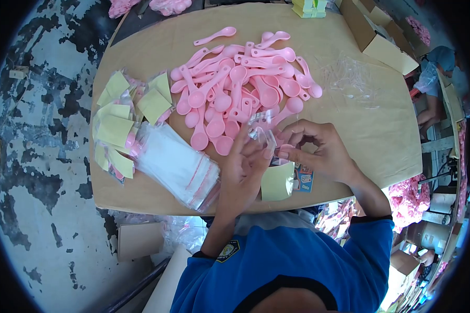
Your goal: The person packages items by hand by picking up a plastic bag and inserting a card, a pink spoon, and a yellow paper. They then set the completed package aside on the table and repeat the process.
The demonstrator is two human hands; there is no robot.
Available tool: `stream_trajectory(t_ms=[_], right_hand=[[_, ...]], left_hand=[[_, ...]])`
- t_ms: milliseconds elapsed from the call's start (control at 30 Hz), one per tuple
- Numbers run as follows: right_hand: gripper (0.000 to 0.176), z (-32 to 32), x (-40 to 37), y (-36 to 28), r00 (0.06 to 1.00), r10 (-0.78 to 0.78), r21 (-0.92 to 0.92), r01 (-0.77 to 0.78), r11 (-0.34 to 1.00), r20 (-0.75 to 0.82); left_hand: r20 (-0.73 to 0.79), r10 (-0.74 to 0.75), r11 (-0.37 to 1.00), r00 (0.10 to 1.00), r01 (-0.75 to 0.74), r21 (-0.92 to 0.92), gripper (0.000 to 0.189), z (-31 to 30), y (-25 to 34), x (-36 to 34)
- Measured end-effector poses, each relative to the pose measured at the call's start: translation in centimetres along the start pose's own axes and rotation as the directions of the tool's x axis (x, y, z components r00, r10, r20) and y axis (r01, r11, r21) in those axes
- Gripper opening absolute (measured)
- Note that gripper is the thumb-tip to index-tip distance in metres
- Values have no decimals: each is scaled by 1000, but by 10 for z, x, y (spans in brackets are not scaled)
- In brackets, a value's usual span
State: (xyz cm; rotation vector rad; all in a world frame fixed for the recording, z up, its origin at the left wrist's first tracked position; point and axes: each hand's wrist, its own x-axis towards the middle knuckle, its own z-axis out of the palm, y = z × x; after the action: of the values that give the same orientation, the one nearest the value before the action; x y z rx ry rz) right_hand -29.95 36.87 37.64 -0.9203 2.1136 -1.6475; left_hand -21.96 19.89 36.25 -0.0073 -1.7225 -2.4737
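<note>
Over the near edge of the table, my left hand (244,166) is closed on a small clear plastic bag (266,136), which stands up from its fingers and catches the light. My right hand (321,148) meets it from the other side, thumb and fingers pinched on a pink spoon (285,148) at the bag; most of that spoon is hidden. Just beyond both hands lies a heap of pink plastic spoons (237,75). Below the hands are a pale yellow paper slip (278,182) and a blue printed card (304,180), partly covered.
Left of my hands lies a stack of clear bags (175,161). Packed bags with yellow slips (115,125) are piled at the left edge. Thin clear plastic strips (352,81) lie on the right, near an open cardboard box (384,44). Another person (433,78) is at far right.
</note>
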Motion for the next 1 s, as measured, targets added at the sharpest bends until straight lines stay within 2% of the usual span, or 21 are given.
stream_trajectory(t_ms=[133, 233, 367, 433, 567, 667, 767, 867, 967, 1000], right_hand=[[20, 0, -3, 3, 1000, -5, 58, 5, 998, -15], [24, 4, -4, 5, 1000, 4, 118, -6, 993, 16], [23, 4, -2, 0, 990, 2, 168, -26, 985, 138], [21, 5, 0, -5, 992, 44, 133, -60, 989, 120], [18, 6, 0, 0, 995, 19, 180, -37, 983, 101], [19, -3, -1, -1, 993, -37, 23, 35, 999, 110], [22, -11, -3, -6, 994, 48, -22, -46, 999, 97], [30, -9, -4, -6, 998, -22, 43, 20, 999, 59], [39, -13, -4, -1, 981, -180, -22, 182, 983, 78], [39, -14, -3, -2, 957, -272, -45, 278, 960, 101]], left_hand=[[-22, -104, 993, 994, 105, 53, 30, -9, -15, -2], [-68, -66, 998, 995, 65, -19, 29, 0, 3, -1], [-37, -7, 991, 999, 12, 135, 32, -13, -17, -3], [-47, -18, 979, 999, 27, 201, 33, -14, -13, -7], [-11, -40, 990, 999, 42, 136, 32, -11, -7, -7], [9, -23, 988, 1000, 22, 150, 31, -15, -14, -8], [90, 10, 994, 996, -20, 111, 29, -16, -11, -7], [153, -14, 988, 988, -9, 151, 26, -25, 1, -8], [170, 37, 981, 985, -68, 182, 21, -25, 1, -8], [183, 64, 978, 981, -98, 183, 19, -27, -1, -9]])
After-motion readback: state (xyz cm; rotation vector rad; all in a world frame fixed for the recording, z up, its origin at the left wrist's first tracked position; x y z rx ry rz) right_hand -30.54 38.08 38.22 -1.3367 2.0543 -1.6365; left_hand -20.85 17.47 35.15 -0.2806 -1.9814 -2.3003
